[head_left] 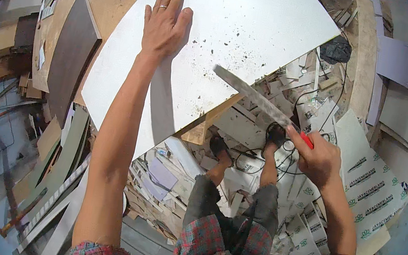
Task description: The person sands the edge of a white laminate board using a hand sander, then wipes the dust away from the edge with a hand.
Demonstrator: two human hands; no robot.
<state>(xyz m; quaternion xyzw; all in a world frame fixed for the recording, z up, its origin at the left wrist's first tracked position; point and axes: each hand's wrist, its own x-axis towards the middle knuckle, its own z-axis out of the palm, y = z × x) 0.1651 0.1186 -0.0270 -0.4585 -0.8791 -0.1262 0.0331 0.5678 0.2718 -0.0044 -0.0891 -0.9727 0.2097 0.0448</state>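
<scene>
My left hand (167,20) lies flat, fingers apart, on a large white board (244,23) that rests on a wooden workbench. A ring is on one finger. My right hand (319,156) grips the red handle of a long flat metal file (255,95). Its far end rests on the board's near edge, where dark specks of dust are scattered. The board overhangs the bench toward me.
A dark brown panel (71,51) lies on the bench left of the board. Offcuts, white strips and printed sheets (369,177) litter the floor around my sandalled feet (222,148). A black cable (262,156) loops by my feet. Boards are stacked at the far left.
</scene>
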